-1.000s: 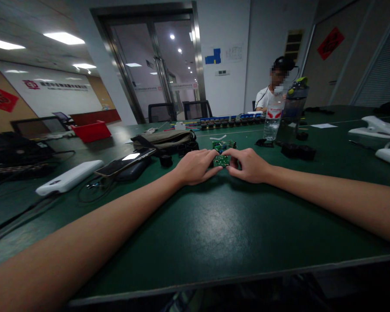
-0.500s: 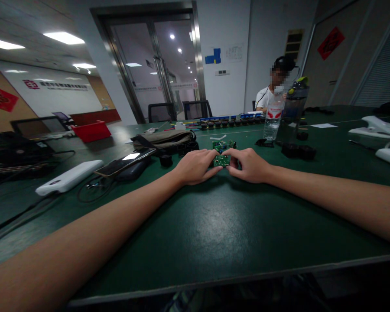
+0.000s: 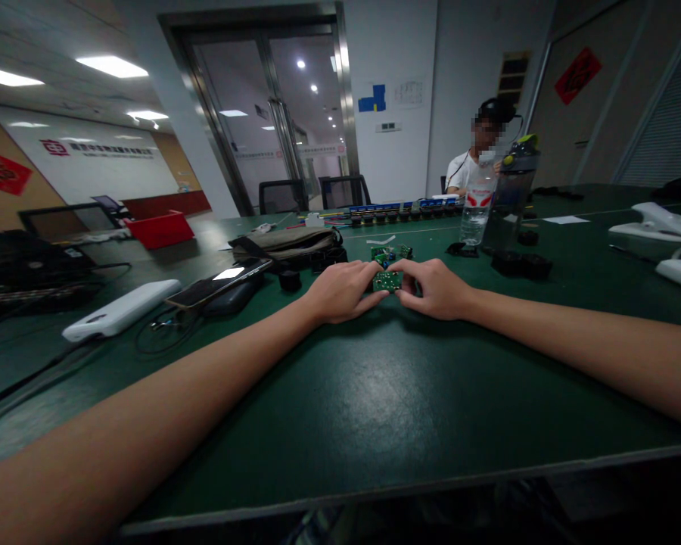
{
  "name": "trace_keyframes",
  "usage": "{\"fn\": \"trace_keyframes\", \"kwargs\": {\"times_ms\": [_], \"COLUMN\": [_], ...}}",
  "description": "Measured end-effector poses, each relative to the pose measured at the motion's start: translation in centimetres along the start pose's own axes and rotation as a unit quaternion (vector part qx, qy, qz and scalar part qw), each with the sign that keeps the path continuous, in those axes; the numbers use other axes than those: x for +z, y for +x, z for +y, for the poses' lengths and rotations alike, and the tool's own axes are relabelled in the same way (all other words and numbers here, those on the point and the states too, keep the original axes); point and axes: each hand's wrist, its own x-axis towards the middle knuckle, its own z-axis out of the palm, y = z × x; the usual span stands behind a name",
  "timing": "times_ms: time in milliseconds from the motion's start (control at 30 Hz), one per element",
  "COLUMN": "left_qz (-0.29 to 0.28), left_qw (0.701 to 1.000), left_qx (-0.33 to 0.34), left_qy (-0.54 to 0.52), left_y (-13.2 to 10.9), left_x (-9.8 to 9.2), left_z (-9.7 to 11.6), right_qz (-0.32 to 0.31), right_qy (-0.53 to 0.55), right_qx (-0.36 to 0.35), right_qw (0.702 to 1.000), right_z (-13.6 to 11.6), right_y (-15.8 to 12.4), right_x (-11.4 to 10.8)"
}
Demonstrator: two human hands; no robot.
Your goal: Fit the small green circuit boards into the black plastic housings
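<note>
While both of our hands meet in front of us over the bench, we have the small green circuit board right between them, its long axis running from left to right, from one hand towards the other. Our left hand bounds it at its left end and our right hand at its right end, so neither hand is nearer: both touch it. We see the grip closed on the board on both sides, each thumb low at the near edge and each forefinger at the upper edge, though our left hand's other fingertips are hidden from us. The board lies within the grip, at the fingertips rather than in the palms, with its speckled face turned towards us; whether its lower edge rests on the bench we cannot tell. Just beyond our fingers we see more green electronic parts on the bench, close behind the board. A black block sits to the left of our left hand, apart from the grip.
</note>
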Motion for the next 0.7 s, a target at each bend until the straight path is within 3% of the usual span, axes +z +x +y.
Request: {"fn": "trace_keyframes", "kwargs": {"times_ms": [700], "left_qz": [-0.001], "left_qw": [1.0], "left_qx": [-0.004], "left_qy": [-0.006], "left_y": [-0.02], "left_x": [-0.14], "left_z": [0.04], "right_qz": [-0.004], "right_qy": [0.002], "right_qx": [0.005], "right_qw": [1.0], "right_z": [-0.14], "right_y": [-0.02], "right_x": [-0.1]}}
